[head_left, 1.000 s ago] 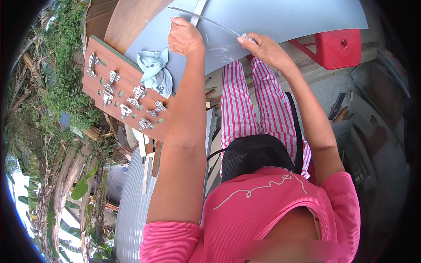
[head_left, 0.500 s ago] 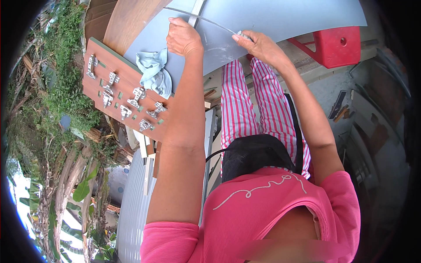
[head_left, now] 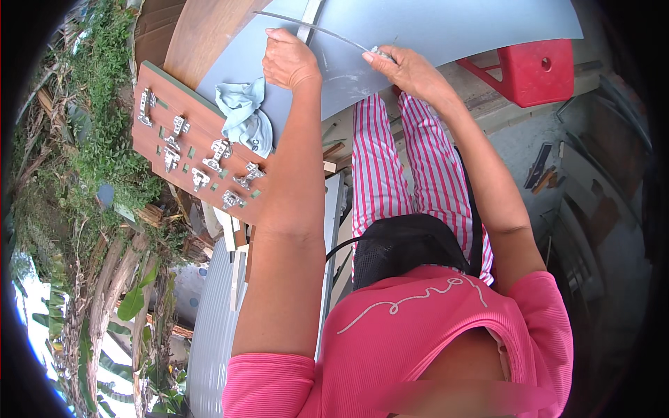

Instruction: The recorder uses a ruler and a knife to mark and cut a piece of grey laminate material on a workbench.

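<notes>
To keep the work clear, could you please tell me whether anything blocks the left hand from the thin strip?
Nothing visible stands between the left hand and the thin strip; the blue cloth lies further left.

The strip (head_left: 327, 31) crosses over the bar (head_left: 313, 12) on the surface (head_left: 446, 35), hinges (head_left: 219, 155) lie on the board (head_left: 201, 129) at left, the cloth (head_left: 242, 111) overlaps both, and the stool (head_left: 533, 80) is right.

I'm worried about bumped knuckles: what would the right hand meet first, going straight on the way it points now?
Beyond the thin strip it grips, the right hand would probably meet the pale bar first, up and to the left, though depth is unclear.
</notes>
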Action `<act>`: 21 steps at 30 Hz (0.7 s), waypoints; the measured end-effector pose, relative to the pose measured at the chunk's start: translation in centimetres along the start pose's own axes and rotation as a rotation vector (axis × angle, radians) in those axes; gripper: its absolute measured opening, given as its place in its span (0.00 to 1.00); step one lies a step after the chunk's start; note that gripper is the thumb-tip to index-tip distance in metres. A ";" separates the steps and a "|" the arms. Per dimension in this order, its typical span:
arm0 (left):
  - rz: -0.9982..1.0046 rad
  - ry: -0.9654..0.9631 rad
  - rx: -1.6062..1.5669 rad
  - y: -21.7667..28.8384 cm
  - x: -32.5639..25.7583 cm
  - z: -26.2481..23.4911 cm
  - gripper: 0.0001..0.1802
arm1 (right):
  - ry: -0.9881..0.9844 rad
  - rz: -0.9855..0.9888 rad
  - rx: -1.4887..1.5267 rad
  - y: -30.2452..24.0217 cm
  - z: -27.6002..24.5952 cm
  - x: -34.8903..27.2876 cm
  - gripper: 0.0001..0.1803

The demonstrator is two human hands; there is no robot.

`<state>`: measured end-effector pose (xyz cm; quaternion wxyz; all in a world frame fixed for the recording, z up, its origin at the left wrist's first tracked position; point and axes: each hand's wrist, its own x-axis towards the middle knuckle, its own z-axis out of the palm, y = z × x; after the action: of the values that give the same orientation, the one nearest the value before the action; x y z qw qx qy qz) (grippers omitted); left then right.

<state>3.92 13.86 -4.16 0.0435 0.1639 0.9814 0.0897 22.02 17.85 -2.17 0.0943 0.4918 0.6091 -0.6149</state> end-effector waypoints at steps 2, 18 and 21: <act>0.000 -0.012 0.012 0.0 0.0 -0.1 0.32 | -0.001 0.004 -0.001 -0.1 0.0 0.3 0.37; -0.020 -0.005 0.012 -0.2 -0.1 0.0 0.32 | -0.066 0.031 0.033 -0.8 -0.5 0.1 0.42; -0.009 -0.017 0.011 -0.2 0.0 0.0 0.32 | -0.067 0.025 0.019 -1.4 -0.3 0.4 0.42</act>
<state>3.89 13.70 -4.15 0.0514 0.1607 0.9822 0.0827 20.94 18.64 -1.48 0.1177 0.4796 0.5934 -0.6356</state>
